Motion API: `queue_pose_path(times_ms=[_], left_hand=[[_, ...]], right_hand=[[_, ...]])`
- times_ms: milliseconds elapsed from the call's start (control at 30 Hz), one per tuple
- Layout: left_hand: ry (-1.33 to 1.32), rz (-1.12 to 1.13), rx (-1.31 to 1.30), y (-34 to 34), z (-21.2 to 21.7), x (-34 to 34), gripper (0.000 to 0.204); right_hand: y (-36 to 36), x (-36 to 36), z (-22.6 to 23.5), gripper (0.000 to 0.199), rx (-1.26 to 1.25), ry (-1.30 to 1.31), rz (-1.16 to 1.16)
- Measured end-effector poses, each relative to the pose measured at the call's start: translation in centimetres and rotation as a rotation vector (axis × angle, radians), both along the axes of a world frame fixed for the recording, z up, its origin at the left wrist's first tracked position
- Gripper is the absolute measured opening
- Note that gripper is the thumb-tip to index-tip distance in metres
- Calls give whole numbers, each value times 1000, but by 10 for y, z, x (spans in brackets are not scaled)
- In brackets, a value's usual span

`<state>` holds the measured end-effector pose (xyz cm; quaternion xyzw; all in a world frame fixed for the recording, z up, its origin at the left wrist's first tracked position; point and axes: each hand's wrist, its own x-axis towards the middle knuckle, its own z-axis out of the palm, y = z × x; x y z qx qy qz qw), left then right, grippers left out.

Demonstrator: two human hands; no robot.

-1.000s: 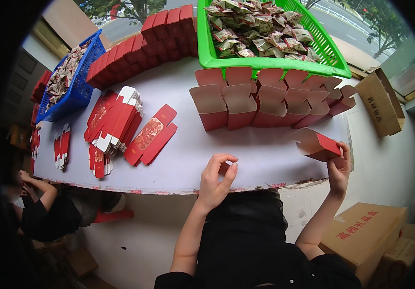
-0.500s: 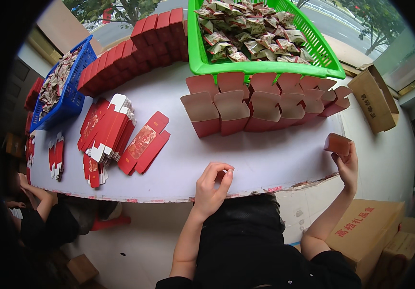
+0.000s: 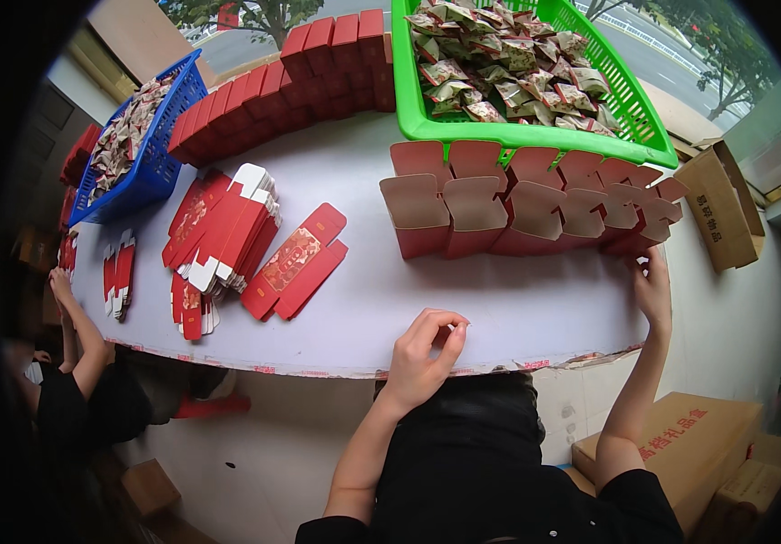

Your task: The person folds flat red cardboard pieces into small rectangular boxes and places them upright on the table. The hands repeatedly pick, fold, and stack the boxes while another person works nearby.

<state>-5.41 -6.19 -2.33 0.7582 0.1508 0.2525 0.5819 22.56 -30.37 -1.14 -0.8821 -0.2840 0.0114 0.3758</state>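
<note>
My left hand (image 3: pixel 427 355) hovers over the table's near edge, fingers curled and thumb close to the index fingertip; nothing shows in it. At the right end of the table, my right hand (image 3: pixel 652 288) has its fingers bent against the lower part of a red box (image 3: pixel 651 238), the last in a row. This row of open red boxes (image 3: pixel 472 238) stands upright with flaps raised and pale insides showing. Behind it is a green basket (image 3: pixel 535 138) full of small patterned packets (image 3: pixel 508 68). Flat folded red cartons (image 3: pixel 227 231) lie piled to the left, with a loose flat carton (image 3: pixel 298 263) beside them.
Closed red boxes (image 3: pixel 272 91) are stacked along the table's far side. A blue basket (image 3: pixel 150 168) of packets stands far left, near another person's arm (image 3: pixel 87 326). Brown cardboard boxes stand beyond the right end (image 3: pixel 721 204) and on the floor (image 3: pixel 680 435).
My right hand has moved forward with the red box, which now stands at the row's right end. My left hand keeps its curled pose. The other person's hand has moved up toward the table.
</note>
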Motion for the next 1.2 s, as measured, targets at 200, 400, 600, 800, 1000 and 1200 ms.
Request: queue_pose_path(times_ms=[200,400,600,800,1000,1200], left_hand=[[-83,192,236,5,0,-5,9],[241,659,811,78,14,-20,47],[609,628,947,109,0,-37,74],[596,688,1211,96,-8,-40,39],[5,871,1107,76,9,-52,21],[-357,622,264,15,27,-52,28]], right_hand=[[8,-14,7,28,-97,22,-76],[-3,-45,-2,33,13,-80,-216],[4,-84,0,22,104,34,-225],[24,-110,-7,14,288,161,-97],[60,-139,-1,15,366,134,198],[99,-176,9,28,465,187,512]])
